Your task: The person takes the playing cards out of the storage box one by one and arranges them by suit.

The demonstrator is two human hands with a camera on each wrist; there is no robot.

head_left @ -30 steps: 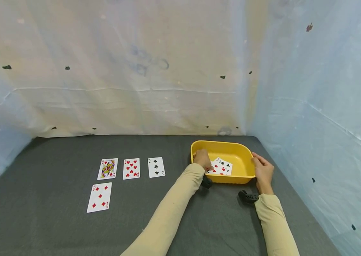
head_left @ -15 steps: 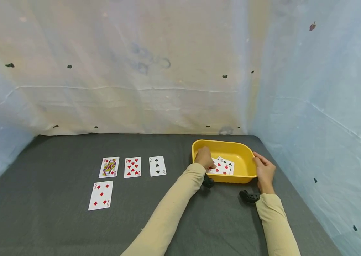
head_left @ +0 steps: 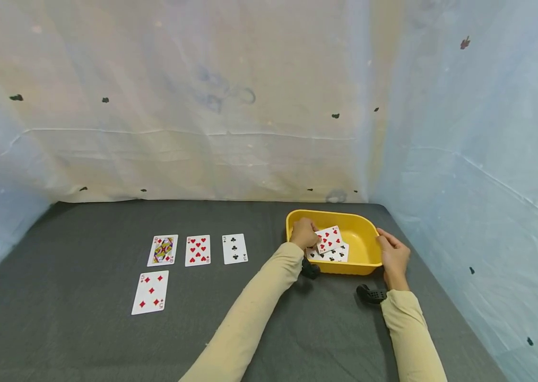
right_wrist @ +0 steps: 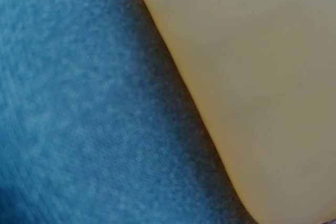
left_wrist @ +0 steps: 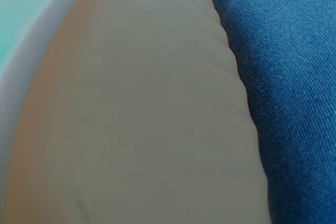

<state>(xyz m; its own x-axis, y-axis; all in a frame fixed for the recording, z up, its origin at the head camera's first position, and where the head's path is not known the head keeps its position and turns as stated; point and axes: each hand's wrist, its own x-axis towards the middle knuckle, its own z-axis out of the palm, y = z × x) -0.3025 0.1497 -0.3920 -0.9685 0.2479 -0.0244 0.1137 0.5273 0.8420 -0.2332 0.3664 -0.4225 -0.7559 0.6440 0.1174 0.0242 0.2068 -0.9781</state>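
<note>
A dark grey, cloth-covered counter (head_left: 83, 329) meets pale sheeting (head_left: 202, 63) behind and beside it. The left grip (head_left: 303, 233) pinches a hearts card (head_left: 330, 240) over black-suited cards (head_left: 338, 254) inside the yellow tray (head_left: 357, 233); the right grip (head_left: 395, 257) clasps its right rim. The head view alone shows four cards laid leftward; the left wrist view shows blue-looking fabric (left_wrist: 299, 87).

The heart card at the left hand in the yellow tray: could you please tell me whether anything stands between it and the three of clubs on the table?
Yes: the left wall of the yellow tray stands between the heart card and the three of clubs, with the left hand also on that side.
</note>
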